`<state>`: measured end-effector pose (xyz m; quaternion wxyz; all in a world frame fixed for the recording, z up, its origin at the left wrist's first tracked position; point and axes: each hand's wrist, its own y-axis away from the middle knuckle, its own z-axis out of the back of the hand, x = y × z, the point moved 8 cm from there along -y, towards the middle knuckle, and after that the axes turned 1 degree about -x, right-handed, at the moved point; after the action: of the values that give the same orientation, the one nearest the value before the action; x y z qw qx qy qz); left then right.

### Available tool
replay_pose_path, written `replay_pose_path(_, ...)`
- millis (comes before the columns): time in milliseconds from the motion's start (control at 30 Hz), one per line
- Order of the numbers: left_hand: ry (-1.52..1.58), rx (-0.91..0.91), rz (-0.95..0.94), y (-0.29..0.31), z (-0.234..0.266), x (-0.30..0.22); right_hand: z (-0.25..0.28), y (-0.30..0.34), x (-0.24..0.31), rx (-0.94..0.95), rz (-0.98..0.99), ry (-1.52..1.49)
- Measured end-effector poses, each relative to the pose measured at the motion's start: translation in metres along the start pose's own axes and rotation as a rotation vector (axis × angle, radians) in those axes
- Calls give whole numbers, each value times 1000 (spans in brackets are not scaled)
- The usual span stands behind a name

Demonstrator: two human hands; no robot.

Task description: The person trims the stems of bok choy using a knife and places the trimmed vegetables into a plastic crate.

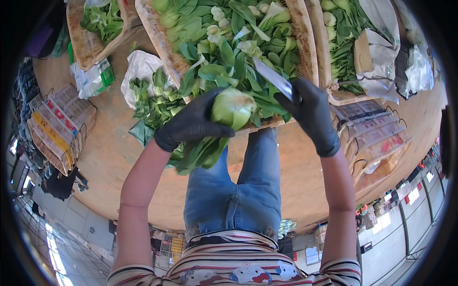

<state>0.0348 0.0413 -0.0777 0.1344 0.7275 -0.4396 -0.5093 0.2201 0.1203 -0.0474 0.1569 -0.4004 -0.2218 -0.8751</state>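
My left hand [198,119], in a black glove, is wrapped round a head of bok choy [230,108]. Its pale cut base points up and to the right, and its dark leaves hang down below my fingers. In my right hand [310,114], also gloved in black, is a knife [272,77] gripped by its handle. The blade slants up and left, apart from the held head. Behind both hands a wide crate [305,38] is heaped with loose bok choy [224,43], stem ends and leaves mixed.
Bok choy leaves [155,100] lie by a white sack [138,71] on the brown floor [138,167]. Another crate [93,45] of greens is at far left, and a further heap of bok choy [341,47] at right. Printed baskets [62,126] stand left, similar ones [374,138] right.
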Motion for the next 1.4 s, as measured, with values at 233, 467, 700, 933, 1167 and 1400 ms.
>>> replay_pose_path(233, -186, -217, -108, 0, -3, -3, -39, 23, 30, 170, 83, 75)
replay_pose_path(467, -282, -236, -215, 12, -9, -5, -60, 18, -3, 192, 20, 116)
replay_pose_path(700, -507, -336, -346, 18, -10, -14, -55, 49, -91, 159, -479, -160)
replay_pose_path(933, -581, -250, -335, 9, -10, -10, -47, 29, 0, 198, -184, -530)
replay_pose_path(1167, -190, -431, -382, 7, 5, -1, -29, 13, 3, -33, -221, -275)
replay_pose_path(1400, -52, -157, -244, -2, -4, -7, -43, 21, -11, -71, -263, -686)
